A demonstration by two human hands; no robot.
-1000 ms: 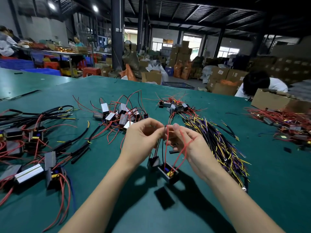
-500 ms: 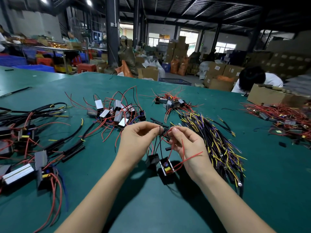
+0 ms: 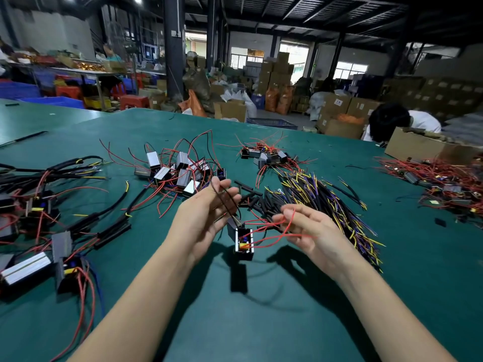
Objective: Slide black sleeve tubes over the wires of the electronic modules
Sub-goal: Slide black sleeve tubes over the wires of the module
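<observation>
Above the green table top (image 3: 261,322), a small black electronic module (image 3: 243,243) hangs between both hands. The left hand (image 3: 202,218) pinches its thin black wires (image 3: 228,198) between thumb and curled fingertips. The right hand (image 3: 311,231) holds the red wires (image 3: 264,227), fingers loosely curled round them. Loose black sleeve tubes (image 3: 257,201) lie just behind, beside a bundle of yellow, purple and black wires (image 3: 326,197).

Two bare forearms reach in from the bottom edge, sleeveless as far as visible; the left hand (image 3: 206,215) and right hand (image 3: 311,231) wear no gloves, rings or watch.
</observation>
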